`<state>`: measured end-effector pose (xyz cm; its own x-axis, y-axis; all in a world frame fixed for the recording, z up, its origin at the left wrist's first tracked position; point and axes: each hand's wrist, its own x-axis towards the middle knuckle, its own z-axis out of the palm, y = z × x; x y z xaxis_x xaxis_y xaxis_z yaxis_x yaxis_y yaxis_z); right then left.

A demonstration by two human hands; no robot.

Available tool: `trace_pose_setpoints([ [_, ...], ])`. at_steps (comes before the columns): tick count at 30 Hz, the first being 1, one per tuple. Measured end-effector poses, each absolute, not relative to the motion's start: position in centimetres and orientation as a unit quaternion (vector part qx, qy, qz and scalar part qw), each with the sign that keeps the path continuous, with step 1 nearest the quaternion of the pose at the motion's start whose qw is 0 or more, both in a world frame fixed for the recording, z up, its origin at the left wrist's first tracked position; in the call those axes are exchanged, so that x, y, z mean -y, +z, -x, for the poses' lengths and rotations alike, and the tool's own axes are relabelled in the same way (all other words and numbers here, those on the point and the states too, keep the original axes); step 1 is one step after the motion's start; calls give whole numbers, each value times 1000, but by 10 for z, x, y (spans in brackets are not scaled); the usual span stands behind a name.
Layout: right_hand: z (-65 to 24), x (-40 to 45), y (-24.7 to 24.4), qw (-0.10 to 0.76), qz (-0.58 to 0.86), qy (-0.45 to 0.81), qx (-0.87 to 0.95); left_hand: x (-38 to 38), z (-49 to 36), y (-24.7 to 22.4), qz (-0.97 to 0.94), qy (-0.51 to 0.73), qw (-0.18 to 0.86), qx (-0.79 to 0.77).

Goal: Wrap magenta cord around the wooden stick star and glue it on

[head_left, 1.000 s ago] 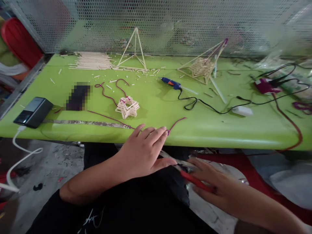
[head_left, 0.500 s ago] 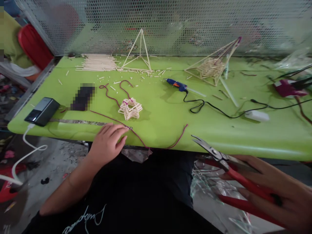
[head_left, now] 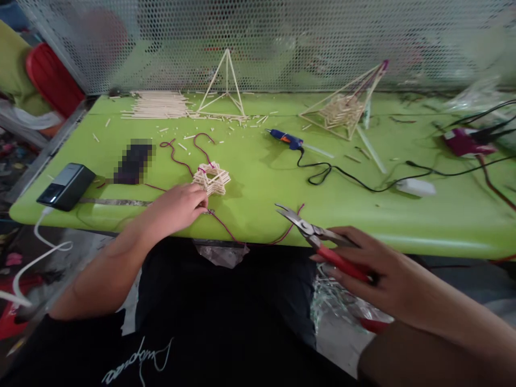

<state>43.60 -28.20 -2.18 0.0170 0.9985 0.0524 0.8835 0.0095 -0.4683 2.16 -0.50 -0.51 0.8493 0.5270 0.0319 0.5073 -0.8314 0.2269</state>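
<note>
My right hand [head_left: 365, 263] is closed on red-handled pliers [head_left: 310, 230], whose slim metal jaws stand apart and point left over the table's front edge. Beside the wooden-stick star [head_left: 213, 179], my left hand [head_left: 177, 211] rests with its fingers bent and drawn together, fingertips close against the star's near left side. A purple cord [head_left: 226, 224] runs beneath this hand, comes out by the thumb and hangs over the edge. What the left fingertips hold is hidden. Two cord ends [head_left: 181, 159] lie behind the star, tied onto it.
Farther back stand a stick pyramid [head_left: 227, 88] and a second pyramid [head_left: 342, 107] with stacked sticks inside. A blue glue gun [head_left: 285, 138] trails its black cable rightward. Loose sticks [head_left: 159, 105], a blurred dark phone-like thing [head_left: 134, 162] and a power bank [head_left: 66, 186] lie left.
My left hand has moved forward to the star, and its fingers have drawn together. My right hand has brought the pliers leftward and up, over the table's edge.
</note>
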Motion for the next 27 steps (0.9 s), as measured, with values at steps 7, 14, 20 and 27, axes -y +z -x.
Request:
trace_pose_setpoints([
  [7,-397,190,-14,172,720,74,668,15,-19,-12,-955,75,80,-275],
  [14,-374,96,-32,128,742,63,655,33,-6,-23,-932,182,121,-289],
  [20,-333,94,-10,177,755,3,632,44,-8,-7,-877,295,259,-276],
  [27,-271,109,59,273,459,269,801,46,-19,10,-778,383,444,-225],
])
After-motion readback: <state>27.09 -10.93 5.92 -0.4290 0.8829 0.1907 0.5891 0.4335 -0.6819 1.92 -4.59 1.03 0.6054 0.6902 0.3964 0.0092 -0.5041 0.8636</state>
